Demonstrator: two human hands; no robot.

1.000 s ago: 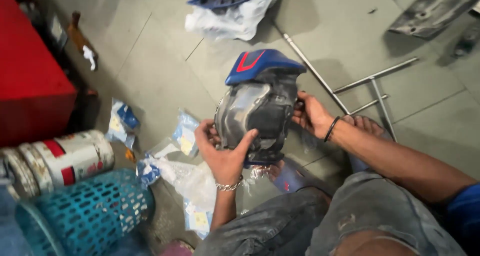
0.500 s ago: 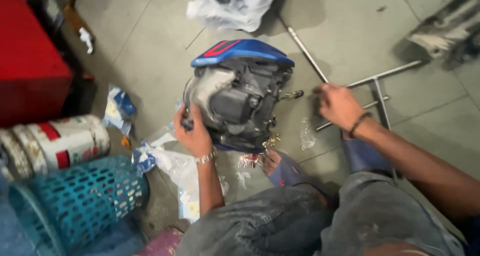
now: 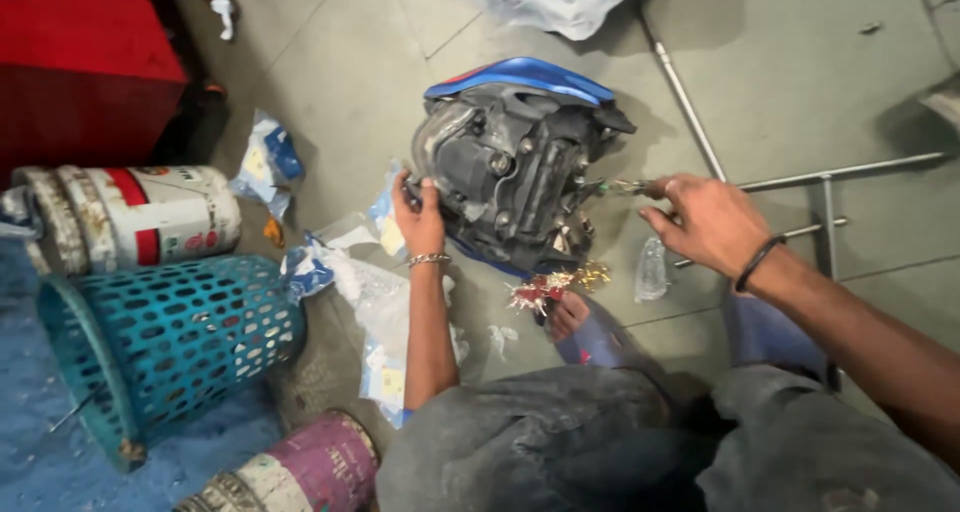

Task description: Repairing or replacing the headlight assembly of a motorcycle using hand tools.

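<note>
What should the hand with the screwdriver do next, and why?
Probably turn the screwdriver in place. Its tip already meets the grey back of the headlight unit, the right hand grips its handle, and the left hand steadies the unit's other edge.

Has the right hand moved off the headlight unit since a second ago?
Yes. The right hand has left the headlight unit and now sits beside it toward the metal rods, holding a screwdriver to it.

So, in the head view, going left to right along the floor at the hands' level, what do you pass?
Teal basket → left hand → headlight housing → right hand holding a screwdriver → metal rod frame.
</note>
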